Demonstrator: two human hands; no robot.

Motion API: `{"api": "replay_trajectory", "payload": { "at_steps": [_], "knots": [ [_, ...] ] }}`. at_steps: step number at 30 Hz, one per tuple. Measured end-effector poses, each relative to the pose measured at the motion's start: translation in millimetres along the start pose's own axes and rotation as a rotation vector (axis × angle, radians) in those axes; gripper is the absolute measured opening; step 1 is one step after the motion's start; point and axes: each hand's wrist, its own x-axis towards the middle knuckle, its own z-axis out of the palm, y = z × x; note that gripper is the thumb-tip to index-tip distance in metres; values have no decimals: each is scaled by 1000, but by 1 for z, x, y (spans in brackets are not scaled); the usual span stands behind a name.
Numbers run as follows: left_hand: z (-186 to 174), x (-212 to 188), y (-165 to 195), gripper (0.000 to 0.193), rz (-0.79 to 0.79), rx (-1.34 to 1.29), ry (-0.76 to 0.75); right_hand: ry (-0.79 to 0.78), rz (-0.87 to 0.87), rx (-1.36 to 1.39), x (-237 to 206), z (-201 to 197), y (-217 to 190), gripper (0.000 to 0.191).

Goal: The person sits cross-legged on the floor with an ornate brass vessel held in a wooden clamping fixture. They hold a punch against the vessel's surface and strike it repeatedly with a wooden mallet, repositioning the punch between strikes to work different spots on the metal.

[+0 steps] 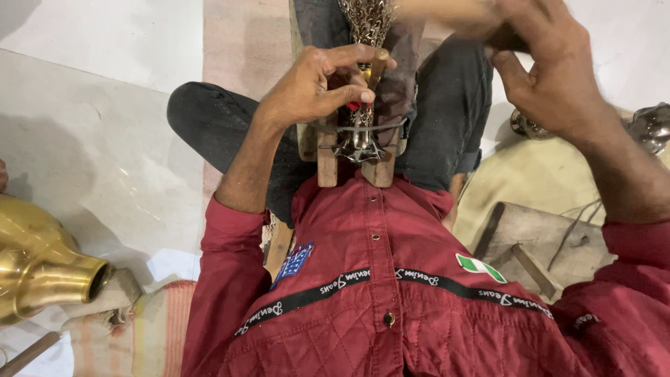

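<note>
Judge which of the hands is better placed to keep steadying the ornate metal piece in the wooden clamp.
Left. The left hand already grips the ornate metal piece above the wooden clamp; the right hand is raised off to the side, blurred.

left hand (317, 84): fingers curled, grip closed | right hand (548, 66): raised, fingers bent

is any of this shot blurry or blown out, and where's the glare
Head view: the right hand near the top edge is smeared by motion blur; the left hand and the pierced metal piece in the wooden clamp are sharp. Soft glare streaks show on the brass vessel at left, soft shadows on the pale floor. Nothing looks blown out.
</note>
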Motion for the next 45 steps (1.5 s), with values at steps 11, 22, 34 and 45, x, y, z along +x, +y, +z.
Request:
{"api": "replay_trajectory", "payload": {
  "at_steps": [11, 22, 34, 45],
  "knots": [
    [1, 1, 8, 47, -25, 58, -9, 52, -118, -268, -11, 7, 16, 47],
    [7, -9, 9, 43, 123, 27, 119, -49, -145, -499, -18, 13, 12, 61],
    [22, -37, -11, 50, -57, -201, 254, -97, -293, -644, 7, 4, 2, 54],
    [26, -34, -22, 46, 31, -196, 309, -179, 341, -152, 28, -10, -6, 28]
  ]
}}
